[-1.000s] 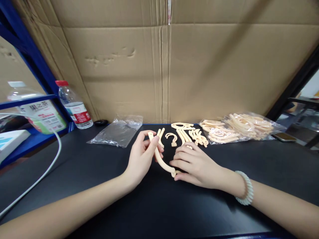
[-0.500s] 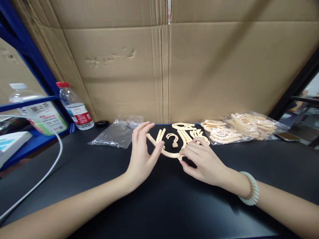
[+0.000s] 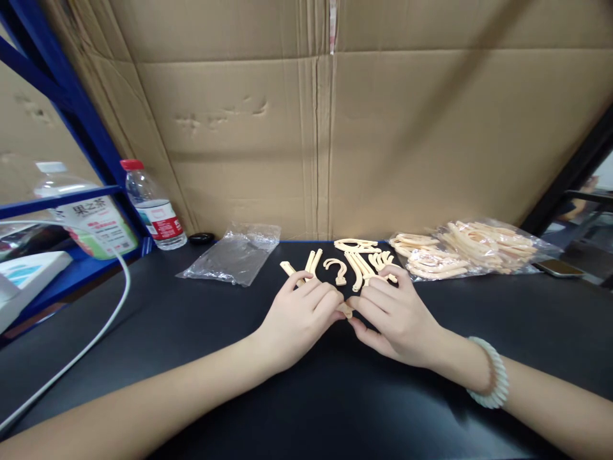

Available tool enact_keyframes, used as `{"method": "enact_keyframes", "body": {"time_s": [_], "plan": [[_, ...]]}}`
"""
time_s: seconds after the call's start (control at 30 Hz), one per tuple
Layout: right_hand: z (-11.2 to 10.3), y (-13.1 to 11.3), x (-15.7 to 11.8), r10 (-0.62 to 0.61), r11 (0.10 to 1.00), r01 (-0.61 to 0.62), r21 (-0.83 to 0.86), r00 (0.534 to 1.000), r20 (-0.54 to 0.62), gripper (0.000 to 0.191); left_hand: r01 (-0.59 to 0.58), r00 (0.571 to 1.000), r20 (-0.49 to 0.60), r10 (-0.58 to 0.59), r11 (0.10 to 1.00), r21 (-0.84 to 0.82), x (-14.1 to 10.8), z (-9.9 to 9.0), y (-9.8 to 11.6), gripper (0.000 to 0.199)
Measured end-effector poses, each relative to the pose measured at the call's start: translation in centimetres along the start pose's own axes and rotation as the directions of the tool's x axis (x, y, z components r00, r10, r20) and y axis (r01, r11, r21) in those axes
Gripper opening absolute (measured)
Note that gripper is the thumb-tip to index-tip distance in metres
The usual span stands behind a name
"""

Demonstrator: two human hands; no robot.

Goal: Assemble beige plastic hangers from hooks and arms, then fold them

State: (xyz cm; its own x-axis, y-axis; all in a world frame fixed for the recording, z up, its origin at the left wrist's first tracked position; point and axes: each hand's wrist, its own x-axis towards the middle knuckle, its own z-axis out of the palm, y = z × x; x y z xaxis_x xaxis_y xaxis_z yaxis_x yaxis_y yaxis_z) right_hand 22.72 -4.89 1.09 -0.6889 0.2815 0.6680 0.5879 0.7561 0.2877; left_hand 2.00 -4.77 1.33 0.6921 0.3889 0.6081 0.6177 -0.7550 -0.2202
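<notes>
A curved beige plastic hanger arm is held between my two hands over the black table. Its middle is hidden behind my left hand, whose fingers are closed around it. My right hand pinches the jointed end, fingertips almost meeting those of the left. Just beyond the hands lies a hanger hook. Straight beige strips lie to its left, and longer hanger arms to its right. Several small curved pieces are partly covered by my right fingers.
Clear bags of beige hanger parts lie at the back right, near a phone. An emptied plastic bag is at the back left, beside a red-capped bottle. A white cable crosses the left side. Cardboard stands behind.
My left hand has gone from open fingers to closed around the hanger arm, moving right toward my right hand. The right hand keeps its pinch. The view has shifted slightly.
</notes>
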Motion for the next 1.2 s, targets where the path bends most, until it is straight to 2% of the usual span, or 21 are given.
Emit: {"method": "enact_keyframes", "body": {"time_s": [0.2, 0.43, 0.6, 0.8, 1.1, 1.2], "plan": [[0.2, 0.3, -0.2, -0.033, 0.994, 0.03, 0.105, 0.999, 0.021, 0.021, -0.021, 0.992, 0.12, 0.026, 0.999, -0.048, -0.2, 0.4, 0.0, 0.025], [0.6, 1.0, -0.6, 0.075, 0.891, -0.121, 0.437, 0.99, 0.123, 0.02, 0.029, 0.978, 0.208, 0.002, 0.988, -0.15, -0.3, 0.2, -0.1, 0.027], [0.5, 1.1, -0.4, 0.1, 0.815, -0.178, 0.552, 0.981, 0.169, 0.019, 0.041, 0.979, 0.204, 0.004, 0.975, -0.216, -0.3, 0.0, 0.1, 0.027], [0.3, 1.1, -0.1, 0.113, 0.787, -0.2, 0.584, 0.977, 0.182, 0.016, 0.004, 0.982, 0.187, 0.038, 0.976, -0.218, -0.3, -0.1, -0.1, 0.03], [0.1, 1.1, -0.1, 0.124, 0.773, -0.22, 0.595, 0.972, 0.199, 0.013, -0.11, 0.987, 0.105, 0.121, 0.989, -0.102, 0.0, -0.3, -0.2, 0.035], [0.1, 1.2, 0.1, 0.167, 0.736, -0.285, 0.614, 0.955, 0.243, 0.017, -0.213, 0.974, 0.077, 0.213, 0.977, -0.005, 0.2, -0.5, -0.5, 0.03]]}}
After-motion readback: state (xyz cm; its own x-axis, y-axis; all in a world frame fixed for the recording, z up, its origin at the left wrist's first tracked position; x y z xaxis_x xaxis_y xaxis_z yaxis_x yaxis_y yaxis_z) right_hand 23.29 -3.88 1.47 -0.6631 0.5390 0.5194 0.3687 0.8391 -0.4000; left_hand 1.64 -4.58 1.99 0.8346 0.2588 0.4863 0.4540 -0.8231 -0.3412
